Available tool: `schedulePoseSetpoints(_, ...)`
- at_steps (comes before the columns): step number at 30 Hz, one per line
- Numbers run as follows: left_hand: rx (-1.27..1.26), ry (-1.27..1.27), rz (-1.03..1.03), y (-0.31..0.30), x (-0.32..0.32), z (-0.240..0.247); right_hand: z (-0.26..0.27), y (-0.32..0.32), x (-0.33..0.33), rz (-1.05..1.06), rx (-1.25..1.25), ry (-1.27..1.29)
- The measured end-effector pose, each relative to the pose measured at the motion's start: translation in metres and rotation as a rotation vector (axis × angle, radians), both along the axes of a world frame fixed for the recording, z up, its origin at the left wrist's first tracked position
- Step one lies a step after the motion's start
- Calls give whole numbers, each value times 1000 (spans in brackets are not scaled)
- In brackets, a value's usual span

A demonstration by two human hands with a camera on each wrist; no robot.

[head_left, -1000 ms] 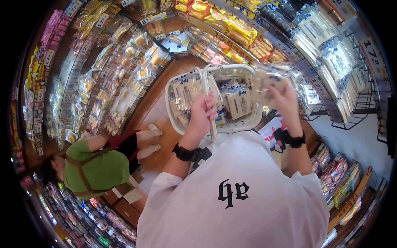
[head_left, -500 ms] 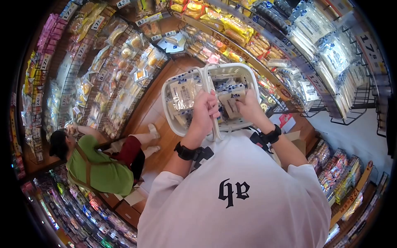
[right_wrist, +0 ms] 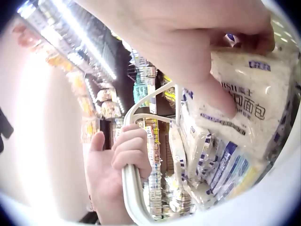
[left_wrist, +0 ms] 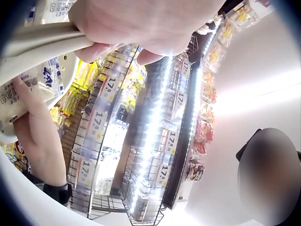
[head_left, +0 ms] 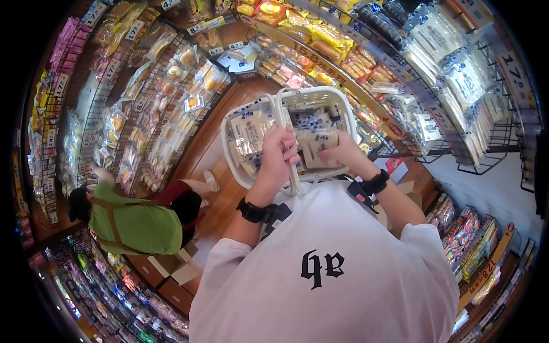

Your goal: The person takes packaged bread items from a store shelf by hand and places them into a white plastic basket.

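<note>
A white plastic basket [head_left: 348, 111] hangs in front of my body, holding several clear packets of pale sliced bread with blue print. My left hand [head_left: 278, 155] is curled round its two upright handles [right_wrist: 133, 188], gripping them together. Over the right half of the basket, my right hand [head_left: 350, 154] pinches a bread packet [right_wrist: 270, 89], its thumb flat across the printed front and its fingers behind the top edge. The packet sits inside the basket beside other bread packets [right_wrist: 195, 141]. Another packet [head_left: 247, 134] lies in the left half.
Racks of wrapped snacks [head_left: 171, 108] rise at the left. Wire shelves [head_left: 452, 86] with more pale packets stand close at the right, price strips along their edges. A person in a green shirt [head_left: 137, 226] bends toward the left rack. Open cardboard boxes [head_left: 174, 266] lie behind that person.
My right hand has come from beside the right shelf into the basket, bringing the bread packet down. The left hand keeps its grip on the handles. The person in green has shifted beside the rack.
</note>
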State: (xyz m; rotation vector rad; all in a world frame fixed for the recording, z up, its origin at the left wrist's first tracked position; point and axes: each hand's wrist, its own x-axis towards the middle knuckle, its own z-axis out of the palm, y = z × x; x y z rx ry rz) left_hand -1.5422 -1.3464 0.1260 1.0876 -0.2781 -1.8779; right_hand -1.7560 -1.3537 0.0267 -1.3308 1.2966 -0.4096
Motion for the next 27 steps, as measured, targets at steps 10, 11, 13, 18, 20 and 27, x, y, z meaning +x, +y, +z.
schedulePoseSetpoints(10,14,-12,-20,-1,4,4,-30,17,-7,42,-184,5)
schedulePoseSetpoints(11,7,-17,-26,-1,3,5,-43,19,-8,61,-226,76)
schedulePoseSetpoints(13,17,-15,-28,-1,3,5,-50,21,-4,74,-297,247)
schedulePoseSetpoints(18,34,-25,-21,1,2,5,-29,9,7,-179,80,-110)
schedulePoseSetpoints(20,40,-22,-10,1,1,6,-11,11,17,-269,145,-45)
schedulePoseSetpoints(27,41,-24,36,5,13,-3,-8,10,25,-99,168,-310)
